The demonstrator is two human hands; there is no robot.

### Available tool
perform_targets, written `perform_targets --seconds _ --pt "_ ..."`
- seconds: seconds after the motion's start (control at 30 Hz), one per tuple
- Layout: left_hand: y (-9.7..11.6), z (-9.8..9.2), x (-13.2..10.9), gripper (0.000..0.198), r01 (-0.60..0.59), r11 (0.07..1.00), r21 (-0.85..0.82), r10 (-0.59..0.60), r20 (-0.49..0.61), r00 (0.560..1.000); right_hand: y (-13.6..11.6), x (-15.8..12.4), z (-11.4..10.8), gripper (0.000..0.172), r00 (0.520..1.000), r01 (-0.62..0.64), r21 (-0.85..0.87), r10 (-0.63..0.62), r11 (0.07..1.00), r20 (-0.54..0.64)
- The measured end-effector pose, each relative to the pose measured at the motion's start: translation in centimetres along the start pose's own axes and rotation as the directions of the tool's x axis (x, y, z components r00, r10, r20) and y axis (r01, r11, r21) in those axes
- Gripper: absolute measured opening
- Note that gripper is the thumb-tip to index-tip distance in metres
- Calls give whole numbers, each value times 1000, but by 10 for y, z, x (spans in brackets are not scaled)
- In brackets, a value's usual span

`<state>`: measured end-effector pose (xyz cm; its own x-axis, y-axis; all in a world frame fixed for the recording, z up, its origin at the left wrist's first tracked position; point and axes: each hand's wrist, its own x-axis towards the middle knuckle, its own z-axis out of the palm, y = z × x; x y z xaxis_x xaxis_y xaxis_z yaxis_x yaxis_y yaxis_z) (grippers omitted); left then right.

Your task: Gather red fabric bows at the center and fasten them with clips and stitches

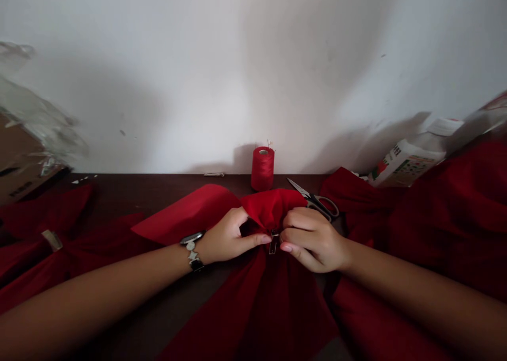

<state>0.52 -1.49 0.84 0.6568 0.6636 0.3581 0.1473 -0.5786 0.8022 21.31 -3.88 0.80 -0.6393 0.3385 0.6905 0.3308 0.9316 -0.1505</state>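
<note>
Our left hand point(225, 238) and right hand point(312, 239) pinch gathered red fabric point(269, 210) at centre, either side of a small metal buckle point(273, 243); a red thread cone point(262, 168) stands at 12 o'clock, scissors point(312, 198) at 1 o'clock.

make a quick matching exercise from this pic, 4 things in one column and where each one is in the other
Things
1. spool of red thread
2. scissors
3. metal bracelet
4. small metal fitting

Places
A. on the wrist of the left hand
B. upright on the dark table, against the wall
C. at the red cloth, between the two hands
D. lying just beyond the right hand, blades pointing toward the spool

Right pairs: 1-B, 2-D, 3-A, 4-C
</note>
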Motion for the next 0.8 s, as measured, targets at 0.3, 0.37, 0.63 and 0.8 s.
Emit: perform_targets --seconds 0.3,0.37,0.63,0.8 --pt "3 0 -1 29 -12 999 53 11 8 1000 0 3 -1 37 1000 -2 28 2 1000 -4" --pt "4 1 -1 26 -13 996 84 12 11 1000 -1 3 -2 37 1000 8 35 -8 999 -12" --pt "3 6 -8 18 -106 934 340 121 -21 992 -5 2 4 30 981 -192 148 194 970 7" --pt "2 7 -6 24 -9 924 383 55 -108 993 -7 2 6 34 907 -420 319 404 850 117"
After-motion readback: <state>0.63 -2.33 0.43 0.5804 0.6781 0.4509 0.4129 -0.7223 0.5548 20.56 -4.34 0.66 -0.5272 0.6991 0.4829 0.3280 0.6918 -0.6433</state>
